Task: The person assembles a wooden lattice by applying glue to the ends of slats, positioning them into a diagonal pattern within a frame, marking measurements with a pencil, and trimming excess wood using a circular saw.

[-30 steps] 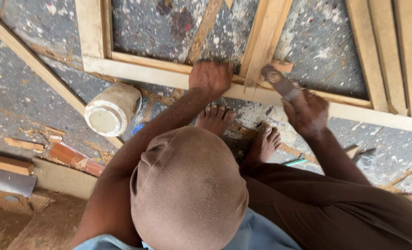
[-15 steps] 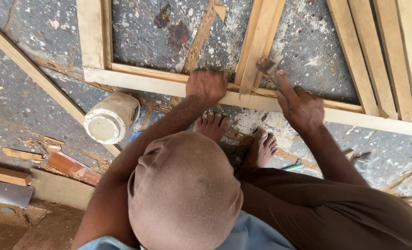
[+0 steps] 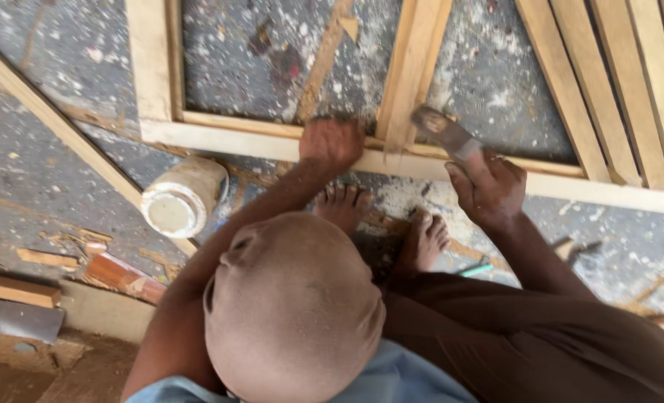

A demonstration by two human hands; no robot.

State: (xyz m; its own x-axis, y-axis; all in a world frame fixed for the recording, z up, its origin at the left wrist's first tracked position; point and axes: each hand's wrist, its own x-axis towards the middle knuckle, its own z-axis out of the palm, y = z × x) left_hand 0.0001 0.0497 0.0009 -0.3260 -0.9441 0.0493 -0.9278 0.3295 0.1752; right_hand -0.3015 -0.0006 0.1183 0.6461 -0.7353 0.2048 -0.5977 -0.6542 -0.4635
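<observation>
Since half a second ago the right hand [image 3: 488,186] has drawn back a little from the wooden frame [image 3: 220,140], so the hammer [image 3: 444,133] it carries now hangs just above the joint rather than on it; the left hand [image 3: 332,143] has stayed planted on the rail.

Far left, a flat metal blade [image 3: 14,319] lies on a plank edge, with splintered offcuts [image 3: 119,275] beside it. A little further along, a pale plastic jar [image 3: 182,198] lies tipped on its side on the speckled floor [image 3: 48,172], touching the long diagonal slat [image 3: 55,123] that runs under the frame's corner.

At the middle, the left hand presses flat on the frame's lower rail, fingers spread and holding nothing, just beside where the upright divider [image 3: 414,67] meets it. The person's bare feet [image 3: 343,205] sit just below the rail.

To the right, the right hand's grip is closed around the hammer's handle, head pointing up and left toward that same joint. Beyond it, several loose slats [image 3: 615,89] lie side by side across the frame.

As far as I can judge, the outer rails and the divider are already in place, the joint is being driven home, and the slats on the right look not yet fixed.
</observation>
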